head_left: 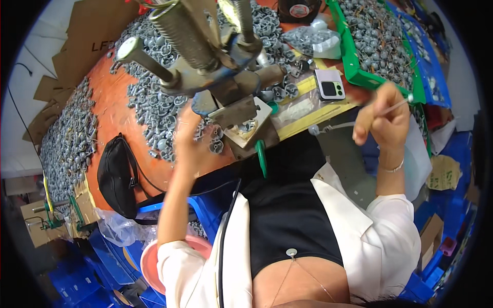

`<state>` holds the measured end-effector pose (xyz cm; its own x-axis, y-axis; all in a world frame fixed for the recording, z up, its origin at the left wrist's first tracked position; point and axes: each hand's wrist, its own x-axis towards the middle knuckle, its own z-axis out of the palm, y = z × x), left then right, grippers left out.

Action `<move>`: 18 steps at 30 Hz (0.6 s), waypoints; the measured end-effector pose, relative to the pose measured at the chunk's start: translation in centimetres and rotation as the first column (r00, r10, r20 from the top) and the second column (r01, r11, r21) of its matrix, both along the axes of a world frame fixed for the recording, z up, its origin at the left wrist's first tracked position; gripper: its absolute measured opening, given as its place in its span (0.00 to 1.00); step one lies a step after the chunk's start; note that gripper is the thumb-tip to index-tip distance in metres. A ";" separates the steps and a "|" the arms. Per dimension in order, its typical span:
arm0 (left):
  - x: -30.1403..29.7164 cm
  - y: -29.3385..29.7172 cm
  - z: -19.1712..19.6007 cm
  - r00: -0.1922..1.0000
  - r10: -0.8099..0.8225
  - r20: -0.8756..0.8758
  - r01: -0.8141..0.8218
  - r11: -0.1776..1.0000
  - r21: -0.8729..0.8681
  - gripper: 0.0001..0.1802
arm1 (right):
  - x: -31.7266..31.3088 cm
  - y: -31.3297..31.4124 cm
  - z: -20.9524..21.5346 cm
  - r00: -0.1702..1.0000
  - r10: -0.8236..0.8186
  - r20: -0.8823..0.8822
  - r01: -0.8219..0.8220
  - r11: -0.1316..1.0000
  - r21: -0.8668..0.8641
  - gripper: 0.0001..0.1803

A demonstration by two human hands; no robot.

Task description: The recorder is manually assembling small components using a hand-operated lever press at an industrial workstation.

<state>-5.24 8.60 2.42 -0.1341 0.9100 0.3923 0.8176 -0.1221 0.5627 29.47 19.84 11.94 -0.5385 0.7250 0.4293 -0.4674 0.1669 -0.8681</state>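
My left hand (189, 131) is smeared by motion beside the press, over the edge of a heap of grey plastic parts (149, 110); its fingers cannot be made out. Raised at the right, my right hand (386, 120) is closed on a thin pale stem (395, 106) with a small knob at its upper end. A grey ball with a stem (314, 130) shows left of that hand; whether it joins the held piece I cannot tell. Between my hands stands a metal hand press (215, 77), with a pale block fixture (254, 126) under it and a green handle (261, 158) in front.
A green crate (354, 72) of ball-ended parts stands at the back right, near a flip phone (329, 84) and a clear plastic bag (313, 41). A black pouch (117, 177) lies on the orange table (105, 102). Below are a pink basin (151, 267) and blue crates (205, 210).
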 end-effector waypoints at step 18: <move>-30.6 9.2 -7.7 0.844 0.408 0.347 -0.373 0.913 -0.165 0.14 | -1.7 -2.2 -3.1 0.987 0.048 0.154 -0.024 0.988 -0.150 0.06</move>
<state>-35.86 17.83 -5.26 -0.6036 0.7799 0.1654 0.5199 0.2277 0.8233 27.75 17.67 8.81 -0.6176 0.7530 0.2271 -0.3266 0.0172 -0.9450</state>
